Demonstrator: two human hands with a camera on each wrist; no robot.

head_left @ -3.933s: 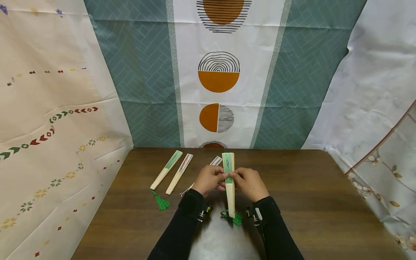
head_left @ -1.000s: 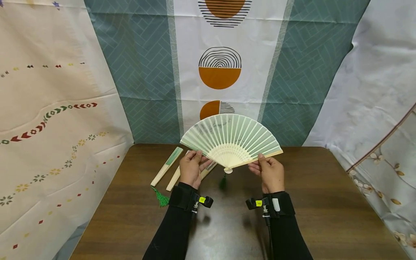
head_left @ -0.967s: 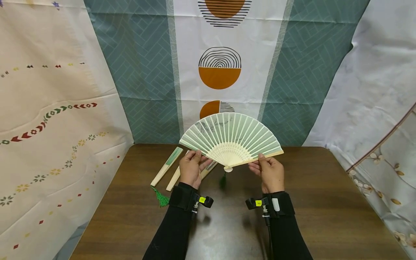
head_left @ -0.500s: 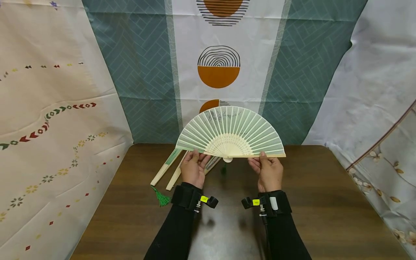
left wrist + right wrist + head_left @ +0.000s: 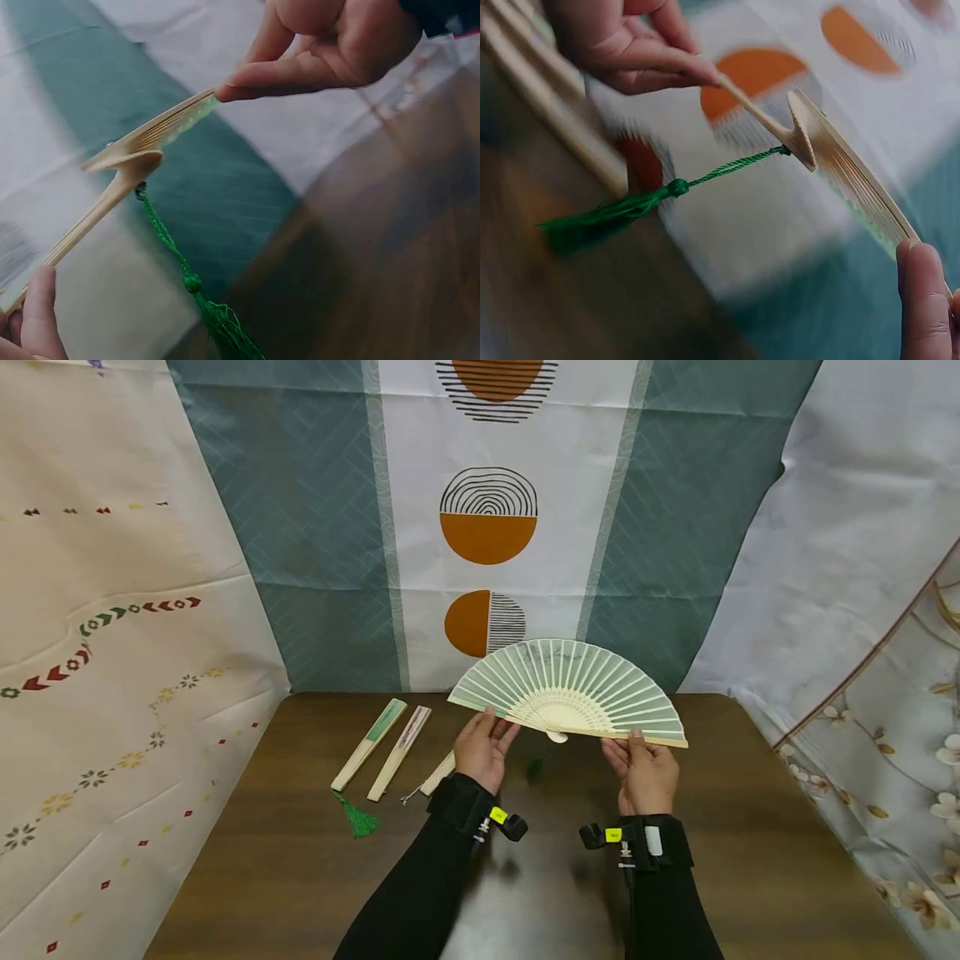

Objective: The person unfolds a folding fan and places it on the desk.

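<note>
— Hands, where? Left hand (image 5: 486,752) and right hand (image 5: 649,774) each pinch an outer rib of the green fan (image 5: 572,693), fully spread above the worktop (image 5: 750,827).

— Next?

— Probably laying it down flat, clear of the folded fans (image 5: 382,749).

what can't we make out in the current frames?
- Print on the open fan: head view, too small to read.
- Third closed fan on the table: head view, mostly hidden behind the left hand.
- Closed fans: right wrist view, motion blur smears them.
- Right hand grip: left wrist view shows only fingertips, the rest cut off by the top edge.
</note>
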